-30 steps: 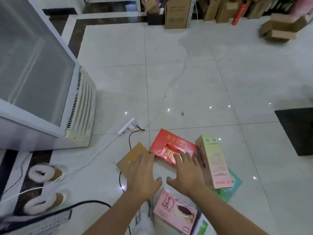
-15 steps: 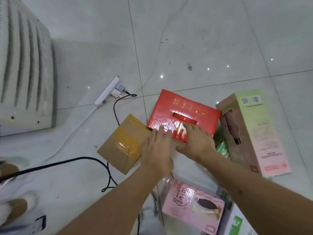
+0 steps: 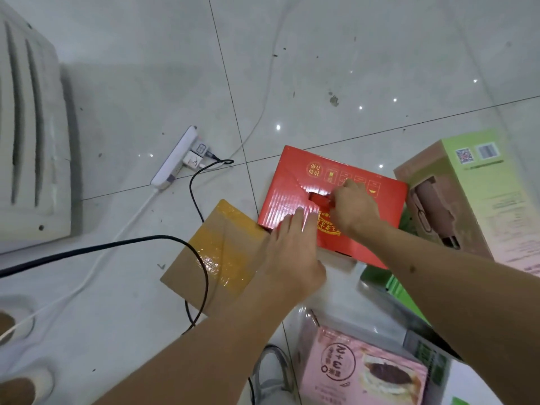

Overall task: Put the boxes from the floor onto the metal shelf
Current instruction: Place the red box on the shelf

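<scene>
A flat red box (image 3: 295,188) with gold print lies on the tiled floor. My right hand (image 3: 352,207) pinches the red carry handle (image 3: 320,200) at the box's middle. My left hand (image 3: 292,252) rests flat on the box's near left corner, fingers straight. A brown cardboard box (image 3: 216,252) with yellow tape lies to its left. A tall green and pink box (image 3: 479,197) stands to the right. A pink cake box (image 3: 365,372) lies near me. The metal shelf is not in view.
A white power strip (image 3: 175,157) with plugs lies on the floor, and a black cable (image 3: 96,247) crosses the brown box. A white appliance with vents (image 3: 29,135) stands at the left. Green packaging (image 3: 394,285) lies under the boxes at the right.
The camera has dropped closer to the floor. My right hand has slid forward from the red box's near edge to its handle. My left hand stays at the near left corner.
</scene>
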